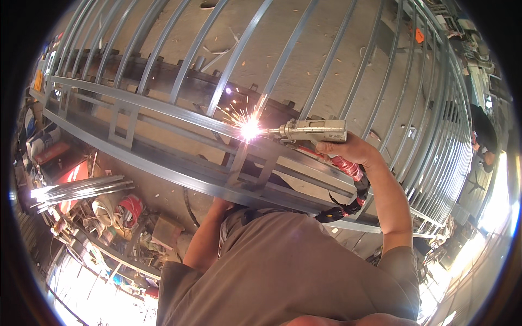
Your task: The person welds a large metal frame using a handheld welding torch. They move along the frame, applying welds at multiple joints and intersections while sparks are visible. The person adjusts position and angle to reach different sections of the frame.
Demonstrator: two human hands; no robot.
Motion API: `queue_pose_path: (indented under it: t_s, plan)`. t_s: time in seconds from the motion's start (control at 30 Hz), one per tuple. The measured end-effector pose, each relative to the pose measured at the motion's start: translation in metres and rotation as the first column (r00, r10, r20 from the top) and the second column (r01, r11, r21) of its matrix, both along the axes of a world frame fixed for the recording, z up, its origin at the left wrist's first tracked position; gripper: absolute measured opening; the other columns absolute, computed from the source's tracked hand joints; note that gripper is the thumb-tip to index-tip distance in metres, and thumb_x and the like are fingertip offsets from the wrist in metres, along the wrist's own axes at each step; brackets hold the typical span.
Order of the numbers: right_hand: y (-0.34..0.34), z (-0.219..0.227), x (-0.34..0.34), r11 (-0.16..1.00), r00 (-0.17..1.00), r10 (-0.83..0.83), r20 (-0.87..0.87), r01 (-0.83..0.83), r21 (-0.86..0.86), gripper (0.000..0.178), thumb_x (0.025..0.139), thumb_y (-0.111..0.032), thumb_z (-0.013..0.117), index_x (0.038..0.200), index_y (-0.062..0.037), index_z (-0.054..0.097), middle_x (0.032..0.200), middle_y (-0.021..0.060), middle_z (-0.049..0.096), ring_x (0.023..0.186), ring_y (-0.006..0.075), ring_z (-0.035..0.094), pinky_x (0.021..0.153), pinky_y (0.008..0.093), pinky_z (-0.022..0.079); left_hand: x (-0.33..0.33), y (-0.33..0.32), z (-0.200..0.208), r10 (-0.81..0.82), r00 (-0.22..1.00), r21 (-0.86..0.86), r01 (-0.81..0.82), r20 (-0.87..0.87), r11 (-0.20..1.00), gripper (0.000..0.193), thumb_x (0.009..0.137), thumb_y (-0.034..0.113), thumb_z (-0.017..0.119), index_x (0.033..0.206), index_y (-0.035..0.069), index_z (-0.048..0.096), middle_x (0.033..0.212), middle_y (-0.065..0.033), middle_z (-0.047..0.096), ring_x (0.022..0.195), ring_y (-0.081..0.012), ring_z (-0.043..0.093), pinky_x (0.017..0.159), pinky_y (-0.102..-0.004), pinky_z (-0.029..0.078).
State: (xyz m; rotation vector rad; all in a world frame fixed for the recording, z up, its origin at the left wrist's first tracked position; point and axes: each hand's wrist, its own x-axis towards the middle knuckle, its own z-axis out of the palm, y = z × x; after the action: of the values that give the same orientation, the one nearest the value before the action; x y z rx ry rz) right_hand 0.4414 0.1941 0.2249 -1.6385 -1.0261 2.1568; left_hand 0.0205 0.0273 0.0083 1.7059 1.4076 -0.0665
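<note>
My right hand is closed around a handheld welding gun, its nozzle pointing left. At the nozzle tip a bright pinkish-white arc throws sparks over the rail of a metal grille frame, close to a short crosspiece. From the gun a red-wrapped cable runs down past my wrist and turns black. My left hand is low beside the frame's near rail, which hides most of it; its fingers do not show.
Long parallel bars of the frame stretch away over the floor. At the left lie a bundle of shiny metal strips and a red coil among clutter. Another person is at the far right edge.
</note>
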Motion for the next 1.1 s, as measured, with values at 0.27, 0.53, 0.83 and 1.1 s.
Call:
queue_pose_path:
  t_s: [0.27, 0.53, 0.83, 1.1]
  plan:
    - [-0.005, 0.01, -0.012, 0.999, 0.988, -0.02, 0.154, 0.027, -0.047, 0.061, 0.083, -0.046, 0.088, 0.126, -0.0047, 0.073, 0.099, 0.0039, 0.072, 0.081, 0.0143, 0.064, 0.069, 0.0321, 0.053, 0.001, 0.011, -0.017, -0.095, 0.995, 0.03, 0.095, 0.014, 0.995, 0.041, 0.089, 0.038, 0.07, 0.115, 0.008, 0.076, 0.115, -0.0191, 0.075, 0.113, -0.0377, 0.069, 0.098, -0.0484, 0.053]
    - [-0.019, -0.003, -0.007, 0.985, 0.999, 0.024, 0.024, -0.028, 0.169, 0.061, 0.093, -0.047, 0.079, 0.139, -0.0077, 0.064, 0.116, 0.0046, 0.073, 0.09, 0.0152, 0.067, 0.081, 0.0338, 0.057, 0.056, 0.051, -0.035, -0.382, 0.924, 0.099, 0.381, -0.004, 0.919, 0.041, 0.089, 0.039, 0.069, 0.114, 0.008, 0.077, 0.114, -0.019, 0.075, 0.111, -0.0377, 0.07, 0.096, -0.0487, 0.053]
    - [-0.036, -0.03, -0.014, 0.929, 0.995, -0.024, -0.096, 0.058, 0.365, 0.038, 0.091, -0.034, 0.078, 0.116, -0.0071, 0.069, 0.092, 0.0015, 0.07, 0.079, 0.0154, 0.065, 0.064, 0.0326, 0.056, 0.122, 0.027, -0.036, -0.594, 0.791, 0.093, 0.609, -0.146, 0.788, 0.041, 0.088, 0.04, 0.069, 0.112, 0.008, 0.077, 0.112, -0.0188, 0.075, 0.109, -0.0378, 0.07, 0.095, -0.049, 0.054]
    - [-0.013, -0.059, -0.03, 0.881, 0.999, -0.027, 0.026, 0.012, 0.473, 0.038, 0.089, -0.03, 0.081, 0.11, 0.0005, 0.075, 0.093, 0.0119, 0.074, 0.076, 0.0248, 0.07, 0.064, 0.0422, 0.061, 0.167, -0.034, -0.033, -0.63, 0.725, 0.031, 0.662, -0.28, 0.749, 0.041, 0.088, 0.041, 0.069, 0.111, 0.009, 0.078, 0.11, -0.0186, 0.075, 0.108, -0.0379, 0.071, 0.094, -0.0492, 0.054]
